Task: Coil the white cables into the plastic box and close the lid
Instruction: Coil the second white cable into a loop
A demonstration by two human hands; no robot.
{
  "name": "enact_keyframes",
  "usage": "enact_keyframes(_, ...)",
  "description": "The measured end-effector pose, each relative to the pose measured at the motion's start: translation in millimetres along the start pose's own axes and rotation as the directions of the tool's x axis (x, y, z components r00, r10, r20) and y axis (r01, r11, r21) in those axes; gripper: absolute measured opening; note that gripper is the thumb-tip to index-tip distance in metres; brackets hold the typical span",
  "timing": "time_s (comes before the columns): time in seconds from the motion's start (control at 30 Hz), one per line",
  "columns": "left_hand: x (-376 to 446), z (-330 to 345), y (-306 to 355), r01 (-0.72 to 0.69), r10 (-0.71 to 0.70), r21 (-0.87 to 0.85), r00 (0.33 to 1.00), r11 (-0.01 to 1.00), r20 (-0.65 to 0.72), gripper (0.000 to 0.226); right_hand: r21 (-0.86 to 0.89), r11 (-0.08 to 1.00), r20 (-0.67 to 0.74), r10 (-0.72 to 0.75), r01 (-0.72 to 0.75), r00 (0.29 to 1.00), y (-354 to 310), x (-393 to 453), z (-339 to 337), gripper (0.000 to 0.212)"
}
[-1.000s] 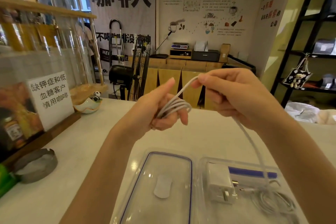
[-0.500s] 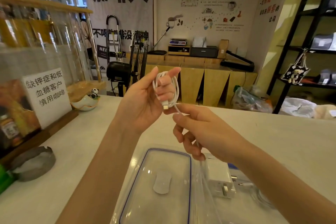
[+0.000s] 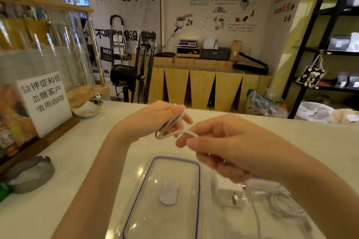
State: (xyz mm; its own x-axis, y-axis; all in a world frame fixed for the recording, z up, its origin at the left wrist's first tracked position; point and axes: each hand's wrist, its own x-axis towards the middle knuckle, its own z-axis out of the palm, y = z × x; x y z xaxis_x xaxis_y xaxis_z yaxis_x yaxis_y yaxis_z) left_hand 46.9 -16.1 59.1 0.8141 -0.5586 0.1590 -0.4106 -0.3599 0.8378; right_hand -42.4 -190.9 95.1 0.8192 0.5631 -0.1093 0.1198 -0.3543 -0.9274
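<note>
1. A white card sign with black Chinese characters (image 3: 45, 99) stands on a wooden base at the counter's left.
2. A small white bowl holding a panda figurine (image 3: 88, 108) sits just beside that sign.
3. A round grey metal ashtray (image 3: 29, 174) rests near the left edge.
4. A black floor fan (image 3: 134, 75) stands behind the pale counter top (image 3: 77, 161).

Wall banner (image 3: 124, 6) "咖啡人", counter sign (image 3: 45, 101) "缺钾症和低血糖客户慎用咖啡"

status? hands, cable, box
Left hand gripping coiled white cable, right hand pinching its loose strand. Box open, lid lying alongside. Nothing blocking.
</note>
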Motion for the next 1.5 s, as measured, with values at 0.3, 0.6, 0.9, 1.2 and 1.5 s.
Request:
enact_keyframes(0.3, -1, -1, 4, 0.079, 0.461, -0.734, 0.732, 0.675, 0.503, 0.056, -0.03, 0.977, -0.323, -0.211, 0.213, 0.922, -12, 9, -35, 0.028)
enact_keyframes(0.6, 3, -3, 11, 0.086, 0.447, -0.982, 0.894, -0.166, 0.002, 0.04, -0.04, 0.992, -0.344, -0.129, 0.123, 0.93, 18, 29, -3, 0.022)
enact_keyframes(0.9, 16, 2, -7, -0.398, 0.066, -0.485, 0.821, 0.779, -0.566, 0.036, -0.652, 0.748, -0.186, -0.317, 0.125, 0.93, 23, 18, 29, 0.028)
enact_keyframes(1.2, 9, 18, 4, -0.089, 0.089, -0.011, 0.996, 0.996, 0.03, 0.048, -0.757, 0.616, -0.3, -0.624, 0.219, 0.721, 15, 3, -4, 0.023)
enact_keyframes(1.5, 3, 14, 15, 0.093, 0.446, -0.807, 0.793, 0.583, 0.414, 0.054, -0.486, 0.771, -0.47, -0.627, 0.411, 0.621, 34, 24, -9, 0.014)
